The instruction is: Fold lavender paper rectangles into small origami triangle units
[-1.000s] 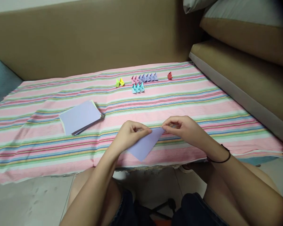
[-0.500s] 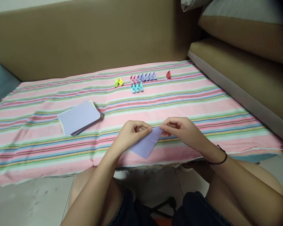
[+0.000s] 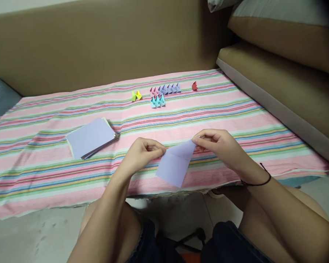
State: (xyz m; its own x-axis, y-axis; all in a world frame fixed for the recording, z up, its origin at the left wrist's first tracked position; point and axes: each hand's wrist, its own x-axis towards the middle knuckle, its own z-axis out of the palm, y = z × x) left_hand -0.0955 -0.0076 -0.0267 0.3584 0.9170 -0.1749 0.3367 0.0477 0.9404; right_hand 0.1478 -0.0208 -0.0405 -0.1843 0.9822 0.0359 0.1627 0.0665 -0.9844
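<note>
Head view: a creased lilac paper sheet [image 3: 174, 166] is pinched along its far edge by the left hand [image 3: 143, 153] and right hand [image 3: 218, 147], over pink-striped cloth [image 3: 230, 124]. A lilac-topped paper stack [image 3: 91, 137] is seen left of the grip; beyond, small folded multicoloured paper pieces [image 3: 169, 89] are set.

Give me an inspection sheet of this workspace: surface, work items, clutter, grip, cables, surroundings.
Surface: striped cloth, somewhat creased, near edge frayed.
Work items: lavender sheet, faintly creased, between the hands; paper stack to the left, lavender on top.
Clutter: small folded pieces farther back: pink pieces and purple pieces in one row, turquoise pieces in front, yellowish pair to the left, red piece apart on the right.
Grip: left hand and right hand each pinch the sheet's far edge.
Cables: nothing seen.
Surroundings: brown backrest behind, brown cushions stacked right.
</note>
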